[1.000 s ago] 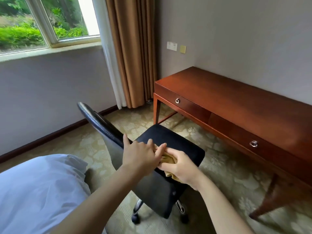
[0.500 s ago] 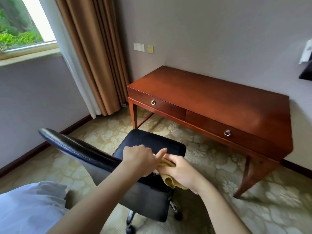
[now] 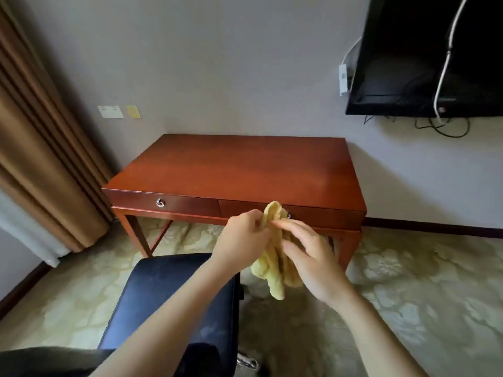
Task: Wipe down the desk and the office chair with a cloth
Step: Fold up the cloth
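Both hands are raised in the middle of the frame, in front of the desk's front edge. The left hand [image 3: 245, 238] has its fingers curled and pinches the yellow cloth [image 3: 272, 268] near its top end. The right hand [image 3: 313, 257] lies over the cloth from the right, fingers half bent around it, the forefinger reaching to the top fold. The cloth is bunched and hangs down between the two hands. It touches neither desk nor chair, and its lower tip dangles above the carpet [image 3: 408, 295].

The reddish wooden surface [image 3: 239, 170] stands against the grey wall in the centre of the frame. Two drawers run along its front. The left drawer's ring pull [image 3: 160, 203] shows plainly, while the right one is mostly hidden behind the cloth and fingers.

The office chair [image 3: 168, 303] shows its black seat at lower centre, just short of the desk's left half and under the left forearm. It stands between the person and the desk.

A brown curtain [image 3: 40, 159] fills the left edge, with a white sheer curtain [image 3: 27, 240] below it. A white wall socket [image 3: 110, 111] and a small yellow plate [image 3: 133, 111] sit on the wall at upper left. At upper right hangs a black television [image 3: 424, 55], with a white adaptor [image 3: 343, 78] beside it and loose cables [image 3: 441, 126] drooping beneath.
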`<state>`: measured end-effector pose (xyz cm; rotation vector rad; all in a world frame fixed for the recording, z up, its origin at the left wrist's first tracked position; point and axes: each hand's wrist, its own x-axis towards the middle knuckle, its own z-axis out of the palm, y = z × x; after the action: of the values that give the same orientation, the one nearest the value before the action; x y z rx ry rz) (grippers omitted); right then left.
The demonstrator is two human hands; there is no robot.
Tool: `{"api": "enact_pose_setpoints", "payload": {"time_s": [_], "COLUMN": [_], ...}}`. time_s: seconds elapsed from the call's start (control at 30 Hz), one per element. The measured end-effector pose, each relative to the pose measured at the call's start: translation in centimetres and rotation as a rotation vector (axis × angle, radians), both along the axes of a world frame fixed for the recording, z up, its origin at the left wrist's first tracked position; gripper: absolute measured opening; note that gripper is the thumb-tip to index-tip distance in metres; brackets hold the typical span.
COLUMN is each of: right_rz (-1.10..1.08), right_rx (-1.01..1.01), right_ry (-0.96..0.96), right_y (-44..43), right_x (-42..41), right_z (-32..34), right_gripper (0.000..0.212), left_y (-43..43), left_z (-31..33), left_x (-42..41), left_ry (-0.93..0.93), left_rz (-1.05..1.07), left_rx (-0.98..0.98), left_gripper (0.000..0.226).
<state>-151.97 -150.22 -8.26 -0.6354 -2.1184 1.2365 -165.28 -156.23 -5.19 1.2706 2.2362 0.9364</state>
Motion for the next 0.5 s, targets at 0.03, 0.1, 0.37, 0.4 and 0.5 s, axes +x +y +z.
{"api": "enact_pose_setpoints", "payload": {"time_s": [0.03, 0.1, 0.37, 0.4, 0.5], "right_rz": [-0.025, -0.096, -0.384, -0.394, -0.405], "right_rx": [-0.003, -0.016, -0.131, -0.154, -0.225], "right_ry": [0.033, 0.115, 0.330, 0.325, 0.280], "right_y": [1.3, 4.2, 16.7, 18.3, 22.8], "right_x": [1.2, 4.3, 17.7, 19.6, 26.4], "right_z": [0.5, 1.4, 2.2, 2.5, 3.2], "right_gripper": [0.032, 0.027, 0.034, 0.043, 0.050], "left_y": [1.2, 4.1, 17.5, 19.3, 24.6], "left_z": [0.4, 1.1, 2.7, 2.9, 3.1], "left_x": [0.9, 3.2, 15.6, 17.3, 22.9], "left_ry": [-0.041, -0.123, -0.166, -0.162, -0.171], "left_rz": [-0.005, -0.037, -0.417, -0.450, -0.541], "left_rx": [0.039, 0.110, 0.282, 0.298, 0.321], "left_gripper": [0.010, 0.011, 0.015, 0.016, 0.020]}}
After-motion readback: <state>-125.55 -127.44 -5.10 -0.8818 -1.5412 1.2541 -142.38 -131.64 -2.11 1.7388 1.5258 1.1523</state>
